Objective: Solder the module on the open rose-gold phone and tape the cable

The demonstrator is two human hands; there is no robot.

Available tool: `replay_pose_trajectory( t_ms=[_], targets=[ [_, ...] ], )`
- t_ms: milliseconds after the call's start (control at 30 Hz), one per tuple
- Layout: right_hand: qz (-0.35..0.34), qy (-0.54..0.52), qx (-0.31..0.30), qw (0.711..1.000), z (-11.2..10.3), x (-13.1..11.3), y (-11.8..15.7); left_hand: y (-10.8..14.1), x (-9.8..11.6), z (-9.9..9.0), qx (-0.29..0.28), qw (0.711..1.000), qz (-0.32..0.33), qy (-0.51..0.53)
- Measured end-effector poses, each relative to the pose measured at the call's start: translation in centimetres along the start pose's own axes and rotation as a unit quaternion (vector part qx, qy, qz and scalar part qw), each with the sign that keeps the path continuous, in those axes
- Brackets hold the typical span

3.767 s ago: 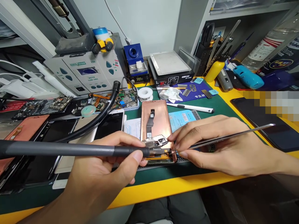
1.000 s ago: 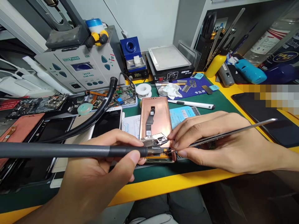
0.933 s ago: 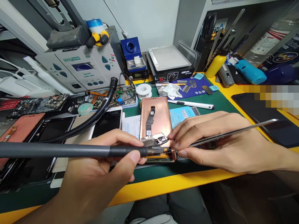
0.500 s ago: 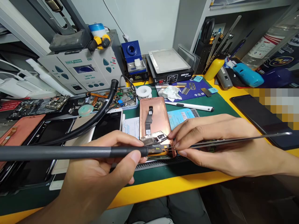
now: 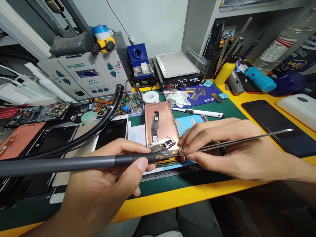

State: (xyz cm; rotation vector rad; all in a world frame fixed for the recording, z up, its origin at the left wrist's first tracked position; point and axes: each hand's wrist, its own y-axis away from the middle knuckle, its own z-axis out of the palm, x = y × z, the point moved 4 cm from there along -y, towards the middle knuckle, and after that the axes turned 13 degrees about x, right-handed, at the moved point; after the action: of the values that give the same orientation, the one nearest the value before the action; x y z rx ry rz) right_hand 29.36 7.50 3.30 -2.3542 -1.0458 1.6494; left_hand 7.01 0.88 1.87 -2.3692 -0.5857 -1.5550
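Directly before you, the copper-coloured phone panel (image 5: 168, 125) lies over printed card (image 5: 192, 121) on the worktop's (image 5: 158, 207) green mat (image 5: 187, 179), an orange flex (image 5: 165, 161) across its lower end. Your left hand (image 5: 108, 184) grips the black soldering iron (image 5: 91, 164), while your right hand (image 5: 222, 148) pinches thin tweezers (image 5: 256, 136), both tips near that flex. Beyond the panel you have a white spool (image 5: 155, 98), a heating plate (image 5: 176, 64) and a grey control station (image 5: 74, 84).

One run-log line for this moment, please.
left hand: holds soldering iron; right hand: holds tweezers; both tools: pointed at near end of copper-coloured panel
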Motion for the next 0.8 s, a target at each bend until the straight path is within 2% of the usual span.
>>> replay_pose_trajectory(
  t_ms=[333,800],
  targets=[
    [0.011,-0.019,0.013,1.0,0.06,0.17,0.07,-0.35,0.16,-0.27,-0.011,0.999,0.032,-0.034],
    [0.011,-0.01,0.009,1.0,-0.04,0.16,0.13,-0.26,-0.02,-0.06,-0.024,0.999,0.031,-0.031]
  ],
)
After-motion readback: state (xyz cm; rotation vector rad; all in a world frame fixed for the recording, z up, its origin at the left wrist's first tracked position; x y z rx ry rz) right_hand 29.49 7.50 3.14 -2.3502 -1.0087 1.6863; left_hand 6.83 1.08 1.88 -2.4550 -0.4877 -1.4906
